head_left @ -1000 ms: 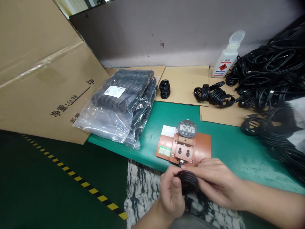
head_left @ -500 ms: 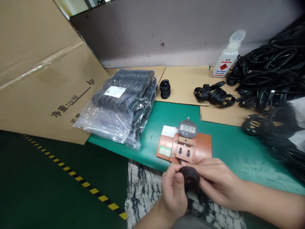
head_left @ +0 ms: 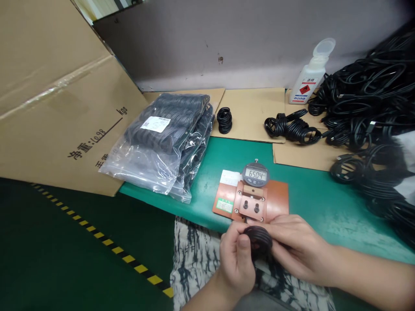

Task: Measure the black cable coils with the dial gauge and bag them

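A coiled black cable [head_left: 258, 236] is between my two hands at the table's front edge. My left hand [head_left: 238, 259] is closed around the coil's left side, thumb on top. From the right, my right hand [head_left: 296, 244] is closed on the cable, its fingertips partly hidden. Just beyond my fingers lies an orange gauge fixture [head_left: 275, 196] with a round digital indicator [head_left: 256, 173] reading about 6504. A dark piece of cable end seems to meet the fixture's near edge, but my fingers cover most of it.
Clear bags of coiled cables [head_left: 168, 125] lie left of the fixture, beside a cardboard box [head_left: 65, 129]. One loose cable coil [head_left: 224, 120] sits on cardboard behind. On the right are a white bottle [head_left: 308, 82] with its cap up and a large cable pile [head_left: 372, 99].
The indicator's reading has gone from about 0207 to about 6504. Both hands and the cable coil stay almost in the same place.
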`<state>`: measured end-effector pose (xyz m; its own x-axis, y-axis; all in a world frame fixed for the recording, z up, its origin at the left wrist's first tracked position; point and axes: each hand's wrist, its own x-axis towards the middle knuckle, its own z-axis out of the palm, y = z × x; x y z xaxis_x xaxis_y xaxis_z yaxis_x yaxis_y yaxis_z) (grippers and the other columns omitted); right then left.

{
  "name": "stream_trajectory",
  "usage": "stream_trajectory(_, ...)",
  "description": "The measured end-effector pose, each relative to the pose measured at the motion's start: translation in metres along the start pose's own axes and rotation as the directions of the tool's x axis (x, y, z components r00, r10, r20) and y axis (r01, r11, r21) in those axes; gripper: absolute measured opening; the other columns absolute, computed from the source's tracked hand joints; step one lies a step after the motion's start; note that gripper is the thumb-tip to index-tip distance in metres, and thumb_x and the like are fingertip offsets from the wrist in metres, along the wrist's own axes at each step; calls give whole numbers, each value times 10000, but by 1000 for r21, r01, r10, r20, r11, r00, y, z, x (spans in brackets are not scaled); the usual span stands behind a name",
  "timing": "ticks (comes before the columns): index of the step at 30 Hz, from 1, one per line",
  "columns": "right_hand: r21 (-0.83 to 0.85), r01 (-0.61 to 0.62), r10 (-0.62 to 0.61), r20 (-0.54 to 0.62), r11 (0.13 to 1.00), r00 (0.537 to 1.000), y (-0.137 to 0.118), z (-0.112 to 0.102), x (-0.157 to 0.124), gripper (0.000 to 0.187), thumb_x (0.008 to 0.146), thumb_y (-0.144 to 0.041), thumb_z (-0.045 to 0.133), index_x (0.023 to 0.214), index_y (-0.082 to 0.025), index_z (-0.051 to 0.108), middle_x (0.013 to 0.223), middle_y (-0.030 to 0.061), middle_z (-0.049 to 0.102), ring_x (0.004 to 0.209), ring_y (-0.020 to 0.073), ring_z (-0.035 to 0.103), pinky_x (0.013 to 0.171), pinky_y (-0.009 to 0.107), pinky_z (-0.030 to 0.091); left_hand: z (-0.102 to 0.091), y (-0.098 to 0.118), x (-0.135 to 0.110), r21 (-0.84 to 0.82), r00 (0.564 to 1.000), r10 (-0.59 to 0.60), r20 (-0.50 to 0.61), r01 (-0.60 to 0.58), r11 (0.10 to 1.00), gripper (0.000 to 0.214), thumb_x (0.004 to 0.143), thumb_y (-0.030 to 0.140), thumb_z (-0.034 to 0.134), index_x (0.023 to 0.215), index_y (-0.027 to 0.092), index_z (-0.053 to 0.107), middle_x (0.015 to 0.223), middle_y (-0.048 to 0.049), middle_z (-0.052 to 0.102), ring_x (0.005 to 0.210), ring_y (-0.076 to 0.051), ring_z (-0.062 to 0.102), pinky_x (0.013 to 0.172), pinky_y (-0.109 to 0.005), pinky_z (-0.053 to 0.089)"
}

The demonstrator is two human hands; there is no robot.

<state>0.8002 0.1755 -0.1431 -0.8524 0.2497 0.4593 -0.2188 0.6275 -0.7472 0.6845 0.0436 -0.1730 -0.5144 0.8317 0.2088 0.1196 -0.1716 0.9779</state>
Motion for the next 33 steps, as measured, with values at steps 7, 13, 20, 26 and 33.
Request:
stream_trajectory(7,4,-6,6,3,1000,1000,0,0,0,421,886,-26,459,1256,-177,594,683,33,692,576,185,657,536,290,474,2,1,1,-2,1000,1,-19,-1,1000,328,1040,392,379,914,189,604,755,4,598,667,-128,564,641,-219,434)
stream_trajectory(13,19,-15,14,6,1000,1000,0,0,0,404,889,-29,456,1235,-177,601,729,48,718,587,181,657,544,289,475,3,1,-1,-8,999,-16,-33,15,1000,325,1041,388,379,923,188,607,755,4,593,667,-127,547,645,-221,427)
stream_trajectory(20,29,-20,20,4,999,1000,0,0,1,432,882,-24,456,1257,-186,596,737,48,720,581,185,650,540,293,461,6,4,0,-34,999,-26,-47,25,999,340,1047,392,358,916,193,601,767,6,585,683,-127,550,653,-214,437)
stream_trajectory(26,42,-32,31,14,999,999,1,0,-2,447,877,-24,460,1271,-192,588,728,45,712,598,194,663,552,299,465,6,4,1,-19,998,-32,-51,31,999,357,1043,404,363,887,187,600,750,6,571,674,-129,542,644,-217,431)
stream_trajectory(33,33,-24,24,12,999,1000,0,0,0,437,875,-24,459,1260,-184,592,747,54,730,598,192,665,550,296,473,5,3,1,-15,998,-33,-54,32,999,359,1039,406,368,876,181,596,740,3,566,666,-138,538,639,-227,430)
